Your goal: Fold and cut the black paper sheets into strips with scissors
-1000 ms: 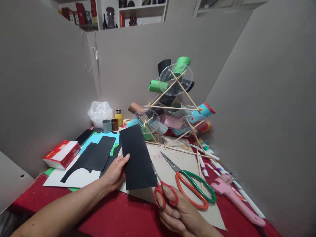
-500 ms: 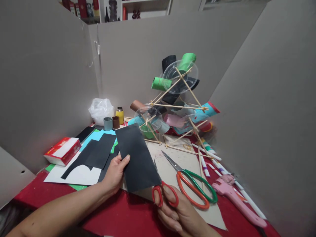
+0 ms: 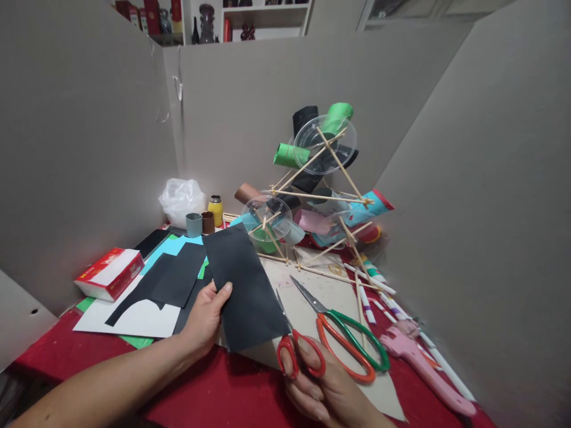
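Observation:
Between thumb and fingers, my left hand (image 3: pixel 209 315) grips the left edge of a black sheet of paper (image 3: pixel 248 285), which is held up tilted above the table. My right hand (image 3: pixel 323 377) has its fingers through the red handles of small scissors (image 3: pixel 294 351). Their blades lie along the right edge of the black paper and are partly hidden behind it. Just right of them, larger scissors (image 3: pixel 341 333) with one green and one orange handle lie on a beige board (image 3: pixel 388 389). Several black paper pieces (image 3: pixel 182 273) lie left of my left hand on a white sheet (image 3: pixel 145 324).
Behind stands a stick frame (image 3: pixel 321 196) with clear plastic discs and coloured paper tubes. A pink glue gun (image 3: pixel 423 365) lies at the right beside white rolled sticks. At the left are a red tissue pack (image 3: pixel 109 273), small cups (image 3: pixel 194 224) and a plastic bag (image 3: pixel 182 199). Grey panels enclose the table.
The view has shifted slightly, so the tabletop things sit a little further left. Both hands keep their hold on the black paper and the small scissors.

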Demonstrator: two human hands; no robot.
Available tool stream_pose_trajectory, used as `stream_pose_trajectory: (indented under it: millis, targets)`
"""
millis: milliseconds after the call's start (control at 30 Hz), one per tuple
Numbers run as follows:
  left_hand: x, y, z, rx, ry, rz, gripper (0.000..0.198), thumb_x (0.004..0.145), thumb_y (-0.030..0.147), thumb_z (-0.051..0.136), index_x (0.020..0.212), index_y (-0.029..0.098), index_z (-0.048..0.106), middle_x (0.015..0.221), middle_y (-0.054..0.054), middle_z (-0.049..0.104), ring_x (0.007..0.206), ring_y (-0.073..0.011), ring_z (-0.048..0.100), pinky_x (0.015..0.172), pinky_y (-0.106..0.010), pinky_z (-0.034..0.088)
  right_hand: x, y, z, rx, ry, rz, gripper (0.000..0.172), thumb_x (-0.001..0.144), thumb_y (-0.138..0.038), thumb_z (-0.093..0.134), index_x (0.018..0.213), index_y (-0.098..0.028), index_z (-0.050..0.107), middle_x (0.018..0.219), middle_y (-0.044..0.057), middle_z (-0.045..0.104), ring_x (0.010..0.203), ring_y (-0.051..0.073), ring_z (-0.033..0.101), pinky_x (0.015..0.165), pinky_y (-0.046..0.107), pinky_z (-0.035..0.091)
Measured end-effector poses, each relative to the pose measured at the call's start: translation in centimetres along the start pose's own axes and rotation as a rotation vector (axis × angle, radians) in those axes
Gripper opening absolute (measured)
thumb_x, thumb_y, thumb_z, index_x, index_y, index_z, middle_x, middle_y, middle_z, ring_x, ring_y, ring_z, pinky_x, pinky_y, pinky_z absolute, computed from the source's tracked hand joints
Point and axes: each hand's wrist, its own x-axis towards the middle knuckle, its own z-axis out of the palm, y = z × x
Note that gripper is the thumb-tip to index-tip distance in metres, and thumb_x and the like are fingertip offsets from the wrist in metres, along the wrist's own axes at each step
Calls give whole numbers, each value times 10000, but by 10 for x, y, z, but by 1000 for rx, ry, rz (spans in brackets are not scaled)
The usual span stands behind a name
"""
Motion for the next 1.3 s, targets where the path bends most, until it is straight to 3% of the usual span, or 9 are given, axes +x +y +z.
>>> stream_pose_trajectory:
  millis: [267, 467, 700, 867, 1167, 1300]
  targets:
    - [2, -2, 0, -12, 25, -11, 454, 773, 321, 723, 1182, 158, 613, 976, -87, 737, 849, -212, 699, 842, -344, 536, 5, -3, -11, 28, -90, -14, 376, 827, -487, 635, 725, -127, 661, 389, -112, 299, 275, 20, 244, 307, 135, 218]
    - [3, -5, -2, -16, -8, 2, 411, 794, 298, 704, 1172, 163, 614, 1057, -85, 718, 925, -206, 685, 897, -343, 513, 8, -2, -14, 58, -145, -17, 386, 836, -501, 620, 725, -135, 674, 394, -111, 301, 282, 21, 248, 321, 141, 227]
    - [4, -8, 0, -38, 7, -3, 440, 801, 282, 692, 1215, 179, 584, 1089, -80, 709, 951, -203, 677, 910, -341, 506, 8, 1, -12, 12, -73, -52, 377, 847, -492, 609, 692, -148, 595, 398, -118, 302, 285, 25, 240, 319, 149, 204]
    - [3, -10, 8, -60, 96, 5, 426, 792, 297, 693, 1189, 176, 596, 1091, -80, 708, 926, -204, 684, 875, -327, 524, 11, 7, -3, -51, 10, -76, 396, 822, -529, 619, 695, -158, 565, 397, -121, 298, 286, 22, 228, 313, 150, 166]
    - [4, -19, 4, 106, 182, 35, 434, 754, 421, 713, 1075, 138, 642, 994, -108, 731, 935, -247, 681, 880, -366, 519, 13, 19, 3, -13, 91, -26, 421, 824, -563, 597, 675, -171, 561, 393, -120, 266, 303, 27, 230, 337, 167, 166]
    - [5, -23, 1, 135, 160, 69, 407, 750, 444, 706, 1028, 152, 657, 999, -100, 731, 903, -248, 689, 875, -374, 520, 12, 20, 3, 35, 110, -38, 420, 823, -560, 597, 667, -171, 575, 389, -120, 263, 300, 24, 217, 347, 168, 181]
